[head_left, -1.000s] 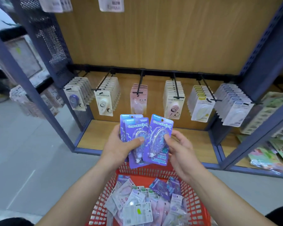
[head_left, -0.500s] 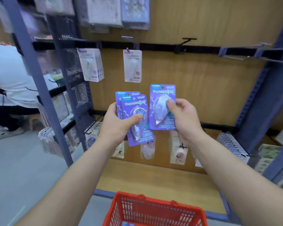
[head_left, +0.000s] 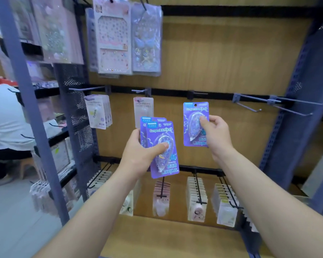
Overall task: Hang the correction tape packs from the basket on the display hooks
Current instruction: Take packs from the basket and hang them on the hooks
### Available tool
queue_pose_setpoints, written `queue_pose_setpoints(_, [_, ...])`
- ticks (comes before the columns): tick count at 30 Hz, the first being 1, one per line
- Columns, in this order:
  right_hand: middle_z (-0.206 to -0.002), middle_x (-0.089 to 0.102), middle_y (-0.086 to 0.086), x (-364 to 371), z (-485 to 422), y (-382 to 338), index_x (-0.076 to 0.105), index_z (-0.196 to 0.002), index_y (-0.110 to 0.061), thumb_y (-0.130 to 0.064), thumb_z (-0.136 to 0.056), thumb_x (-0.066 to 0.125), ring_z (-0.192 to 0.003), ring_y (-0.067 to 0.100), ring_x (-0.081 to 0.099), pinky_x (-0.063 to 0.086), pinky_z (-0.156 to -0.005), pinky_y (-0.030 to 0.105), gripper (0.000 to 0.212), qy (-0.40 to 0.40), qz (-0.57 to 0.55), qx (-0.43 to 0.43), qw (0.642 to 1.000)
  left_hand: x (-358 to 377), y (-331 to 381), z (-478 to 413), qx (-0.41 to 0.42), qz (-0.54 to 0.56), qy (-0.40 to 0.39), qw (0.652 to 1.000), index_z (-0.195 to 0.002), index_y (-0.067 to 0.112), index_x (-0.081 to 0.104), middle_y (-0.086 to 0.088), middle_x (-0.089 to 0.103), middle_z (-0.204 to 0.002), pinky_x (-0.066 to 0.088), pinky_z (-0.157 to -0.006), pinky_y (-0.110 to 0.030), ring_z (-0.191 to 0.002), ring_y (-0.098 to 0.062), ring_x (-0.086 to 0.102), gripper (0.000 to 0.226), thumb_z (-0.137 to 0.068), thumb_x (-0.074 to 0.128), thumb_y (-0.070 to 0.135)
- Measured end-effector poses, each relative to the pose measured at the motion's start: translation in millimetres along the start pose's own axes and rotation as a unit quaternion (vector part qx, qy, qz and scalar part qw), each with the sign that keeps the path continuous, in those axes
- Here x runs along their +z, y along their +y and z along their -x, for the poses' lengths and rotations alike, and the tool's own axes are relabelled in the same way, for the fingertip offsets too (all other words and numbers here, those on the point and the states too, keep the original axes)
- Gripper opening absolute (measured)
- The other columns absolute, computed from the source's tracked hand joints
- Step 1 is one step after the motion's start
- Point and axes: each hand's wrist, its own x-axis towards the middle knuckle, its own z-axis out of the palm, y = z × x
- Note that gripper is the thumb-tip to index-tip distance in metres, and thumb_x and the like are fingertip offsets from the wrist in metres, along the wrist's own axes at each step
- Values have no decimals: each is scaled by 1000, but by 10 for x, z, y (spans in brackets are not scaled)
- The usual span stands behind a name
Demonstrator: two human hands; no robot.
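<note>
We see the single pack (head_left: pixel 195 123) right of the stacked packs (head_left: pixel 161 148). An empty hook (head_left: pixel 195 94) sits just above it. Filled hooks (head_left: pixel 198 190) hang below.

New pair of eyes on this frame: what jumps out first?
The purple packs: the right hand lifts a single purple pack toward the empty hook on the middle rail, while the left hand grips a purple stack lower, centre frame. Glittery sticker sheets hang upper left.

the purple pack (head_left: pixel 195 123) in the right hand (head_left: pixel 215 135) was glossy printed card under a clear plastic blister. the back panel (head_left: pixel 231 58) looked like matt wood grain. the hooks (head_left: pixel 250 104) and perforated side panel (head_left: pixel 76 116) were matt painted metal.
</note>
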Motion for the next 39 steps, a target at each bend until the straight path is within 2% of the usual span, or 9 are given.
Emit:
queue_pose_setpoints(6, [-90,76,-4,72,-122,-14,61,-110,-13,-32,-100,64,-70,2,72,53,-62,22,21,12,-11,5,1000,26,33,-105,-6,-1,-5,1000,-117,24,58,6,77,-104,61,-88,-53,-95,-19,77,48,-80,87,19])
queue_pose_setpoints(13, [-91,77,-3,72,-140,44,60,-112,-9,-33,-100,65,-70,1,73,51,-53,15,27,35,-14,0,999,47,15,-218,-1,-2,-8,1000,-119,23,57,3,76,-108,62,-81,-45,-95,-18,77,50,-80,87,18])
queue_pose_setpoints(22, [-78,78,-6,46,-140,96,64,-102,-8,-30,-97,70,-72,8,75,56,-64,29,23,37,-24,1,999,41,-52,-292,0,-1,-8,1000,-119,22,57,3,76,-108,62,-80,-44,-95,-19,77,49,-81,86,17])
queue_pose_setpoints(26, [-73,72,-7,62,-227,93,67,-97,-6,-32,-94,73,-66,5,67,51,-64,26,27,46,7,1,999,32,-100,-328,-3,-4,-1,1000,-121,21,57,3,76,-109,62,-83,-48,-97,-20,76,51,-80,87,17])
queue_pose_setpoints(30, [-99,74,3,108,-456,129,64,-96,-15,-41,-93,73,-91,25,72,56,-78,40,28,35,44,76,995,77,-96,-335,-4,-1,3,1000,-121,22,57,5,76,-108,61,-75,-40,-94,-17,77,50,-81,86,19])
queue_pose_setpoints(32, [-115,69,3,131,-484,174,60,-113,-16,-46,-91,73,-100,24,68,54,-81,39,40,36,94,106,989,119,-83,-324,-6,-1,1,1000,-120,21,57,5,77,-106,60,-68,-33,-91,-15,77,46,-82,85,18])
queue_pose_setpoints(34, [-128,57,2,118,-357,221,52,-132,-15,-48,-90,72,-115,22,57,48,-95,38,57,82,187,74,976,161,-84,-321,-6,-4,-1,1000,-119,21,57,5,76,-106,60,-65,-30,-91,-14,77,45,-83,84,17])
queue_pose_setpoints(36, [-125,56,-2,60,-70,247,54,-129,-18,-42,-92,72,-116,16,54,44,-99,33,48,113,189,3,976,206,-97,-323,-6,-6,-4,1000,-116,19,57,5,77,-104,60,-62,-27,-89,-14,77,41,-84,83,17])
queue_pose_setpoints(39, [-104,70,1,-16,361,300,66,-105,-19,-30,-97,68,-93,10,65,53,-83,32,13,-52,59,14,997,308,-129,-331,-10,6,-8,1000,-115,18,58,4,78,-103,58,-56,-25,-88,-16,77,39,-84,83,17])
